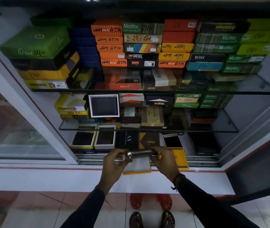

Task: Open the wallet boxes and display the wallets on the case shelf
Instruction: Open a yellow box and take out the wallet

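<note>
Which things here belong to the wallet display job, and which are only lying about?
Job:
- left hand and right hand, holding a wallet
- open orange box beneath it
- two open wallet boxes already on the bottom shelf

Lying about:
- stacked closed boxes on the top glass shelf
- sandals on the floor

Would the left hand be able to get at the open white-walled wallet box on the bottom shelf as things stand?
Probably yes, once free: the left hand shares a wallet with the right hand, but the white-walled box sits unobstructed nearby.
</note>
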### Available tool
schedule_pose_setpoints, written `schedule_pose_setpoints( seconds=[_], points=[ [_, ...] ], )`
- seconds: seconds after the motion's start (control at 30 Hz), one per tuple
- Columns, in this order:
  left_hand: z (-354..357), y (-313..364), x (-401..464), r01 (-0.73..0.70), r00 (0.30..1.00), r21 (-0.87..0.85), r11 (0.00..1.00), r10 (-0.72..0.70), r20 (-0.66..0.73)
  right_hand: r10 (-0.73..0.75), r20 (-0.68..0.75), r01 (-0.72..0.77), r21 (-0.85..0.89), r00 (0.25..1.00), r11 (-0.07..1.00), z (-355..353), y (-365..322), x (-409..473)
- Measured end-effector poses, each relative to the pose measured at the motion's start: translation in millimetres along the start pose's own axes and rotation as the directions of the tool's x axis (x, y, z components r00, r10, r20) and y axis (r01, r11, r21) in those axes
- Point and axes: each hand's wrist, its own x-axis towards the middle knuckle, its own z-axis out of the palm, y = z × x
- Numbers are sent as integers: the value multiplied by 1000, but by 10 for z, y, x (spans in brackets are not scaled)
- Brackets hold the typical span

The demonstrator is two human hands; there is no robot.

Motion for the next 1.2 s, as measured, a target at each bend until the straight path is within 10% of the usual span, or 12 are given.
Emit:
schedule_pose_setpoints(
  seconds=[0.1,0.4,0.6,0.93,1.2],
  points=[
    [52,-62,100,273,960,-60,960,-268,79,350,232,-404,257,908,878,58,43,118],
    [359,-119,177,436,893,314,843,-449,-35,412,183,-384,-169,893,908,417,17,151],
    [400,-189,192,703,710,67,708,-704,-5,488,144,-467,-158,861,870,483,-41,155],
    [166,531,135,358,920,21,933,-349,-180,475,-100,-445,228,874,866,-18,-255,82],
    [98,1247,486,88,944,-83,993,-110,-310,503,-174,-315,597,847,737,-759,-653,335]
  ],
)
